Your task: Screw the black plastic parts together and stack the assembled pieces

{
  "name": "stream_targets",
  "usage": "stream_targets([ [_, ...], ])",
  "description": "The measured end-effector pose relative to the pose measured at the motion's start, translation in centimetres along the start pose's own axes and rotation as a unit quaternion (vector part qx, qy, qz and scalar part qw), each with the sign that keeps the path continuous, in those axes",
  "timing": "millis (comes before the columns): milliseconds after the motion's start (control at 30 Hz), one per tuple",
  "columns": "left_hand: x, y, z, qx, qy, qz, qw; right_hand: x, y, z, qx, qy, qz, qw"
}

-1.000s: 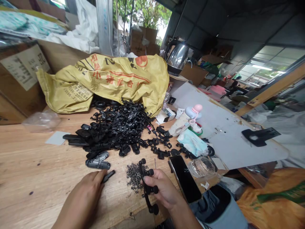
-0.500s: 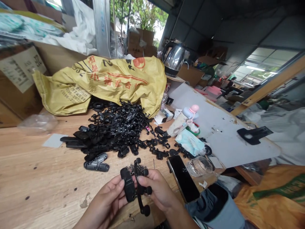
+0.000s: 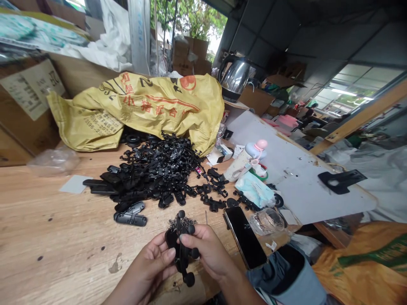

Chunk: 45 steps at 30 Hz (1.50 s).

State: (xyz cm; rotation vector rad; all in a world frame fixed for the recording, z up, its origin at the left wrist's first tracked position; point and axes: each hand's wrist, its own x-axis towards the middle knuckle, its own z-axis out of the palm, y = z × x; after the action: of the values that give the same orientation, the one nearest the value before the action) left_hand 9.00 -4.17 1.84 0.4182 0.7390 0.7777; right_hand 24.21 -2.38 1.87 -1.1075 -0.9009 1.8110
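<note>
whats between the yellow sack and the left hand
In the head view, a heap of black parts, then a strip of bare wooden tabletop nearer the left hand.

We are seeing a glossy, dark-screened phone [image 3: 245, 238], and left of it we are holding a bracket [image 3: 183, 264] and a flat piece [image 3: 171, 238], both matt black and plastic-looking. Beneath the phone, the tabletop [image 3: 76, 241] is showing smooth-looking wood grain. Beyond the phone, to the left, a sack [image 3: 152, 108] is gleaming softly in creased yellow plastic, while straight beyond, a kettle [image 3: 237, 77] is shining in polished metal. Right of the phone, blue-grey cloth [image 3: 303, 281] is looking matt.
</note>
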Motion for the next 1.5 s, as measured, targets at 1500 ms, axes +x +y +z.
stream_targets([
  [1500, 1.0, 0.9, -0.3, 0.004, -0.037, -0.009, 0.999, 0.5, -2.5, -0.4, -0.098, -0.04, 0.089, 0.99],
])
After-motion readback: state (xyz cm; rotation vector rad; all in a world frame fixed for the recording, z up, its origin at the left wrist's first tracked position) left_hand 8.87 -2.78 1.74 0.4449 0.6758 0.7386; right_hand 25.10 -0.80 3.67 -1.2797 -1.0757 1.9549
